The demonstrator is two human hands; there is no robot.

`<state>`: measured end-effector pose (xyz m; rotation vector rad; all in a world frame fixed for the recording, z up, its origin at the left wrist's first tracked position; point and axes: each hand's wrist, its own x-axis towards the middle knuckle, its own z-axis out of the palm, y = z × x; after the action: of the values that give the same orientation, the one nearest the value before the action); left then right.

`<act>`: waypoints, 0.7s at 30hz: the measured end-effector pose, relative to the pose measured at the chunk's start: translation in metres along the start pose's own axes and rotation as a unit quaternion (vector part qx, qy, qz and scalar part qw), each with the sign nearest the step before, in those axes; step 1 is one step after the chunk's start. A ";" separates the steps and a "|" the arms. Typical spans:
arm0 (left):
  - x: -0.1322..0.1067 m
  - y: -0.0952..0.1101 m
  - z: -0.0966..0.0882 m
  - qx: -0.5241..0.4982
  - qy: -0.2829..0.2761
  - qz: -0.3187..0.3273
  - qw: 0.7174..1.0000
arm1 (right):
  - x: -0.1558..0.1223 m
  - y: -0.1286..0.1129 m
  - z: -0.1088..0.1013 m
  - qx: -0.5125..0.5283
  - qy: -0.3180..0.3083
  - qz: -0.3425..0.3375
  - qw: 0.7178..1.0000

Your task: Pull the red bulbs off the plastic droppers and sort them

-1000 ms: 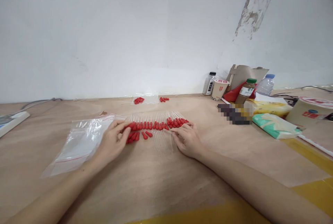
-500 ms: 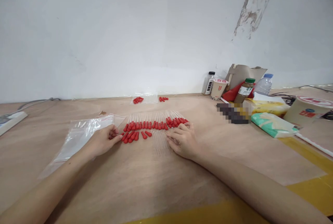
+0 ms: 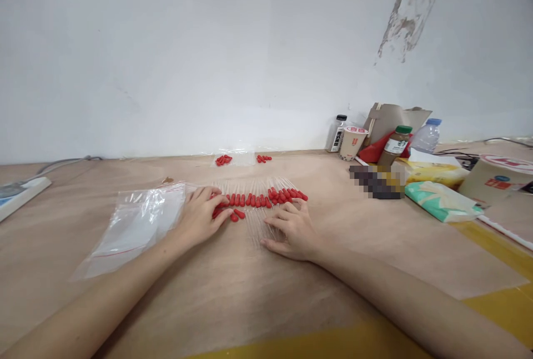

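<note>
A row of clear droppers with red rubber bulbs point(image 3: 262, 199) lies on the wooden table point(image 3: 250, 292). My left hand point(image 3: 200, 217) rests over the left end of the row, fingers curved down onto the red bulbs. My right hand point(image 3: 291, 228) lies flat on the clear stems just in front of the row, fingers spread. A clear zip bag point(image 3: 133, 223) with a red seal line lies flat to the left of my left hand.
Two small clusters of red bulbs point(image 3: 225, 159) lie near the wall. At the right stand bottles point(image 3: 395, 145), a paper cup point(image 3: 351, 143), tissue packs point(image 3: 441, 200) and a round box point(image 3: 495, 178). A white device point(image 3: 20, 195) sits at the far left.
My left hand moved right, from beside the bag onto the left end of the bulbs. My right hand slid a little toward me, off the bulbs onto the stems.
</note>
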<state>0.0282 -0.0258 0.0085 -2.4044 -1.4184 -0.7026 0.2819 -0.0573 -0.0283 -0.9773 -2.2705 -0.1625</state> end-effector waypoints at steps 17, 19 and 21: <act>0.043 -0.004 0.020 0.020 -0.106 -0.034 0.994 | 0.001 -0.002 -0.001 0.023 -0.015 0.007 1.000; 0.041 -0.003 0.019 0.008 -0.083 -0.051 0.995 | 0.001 -0.002 0.000 0.040 -0.008 0.007 0.999; 0.038 -0.003 0.016 -0.007 -0.060 -0.070 0.996 | 0.001 -0.002 -0.001 0.055 -0.009 0.005 0.998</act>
<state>0.0455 0.0113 0.0145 -2.4130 -1.6486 -0.6101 0.2808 -0.0590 -0.0267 -0.9368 -2.2643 -0.0243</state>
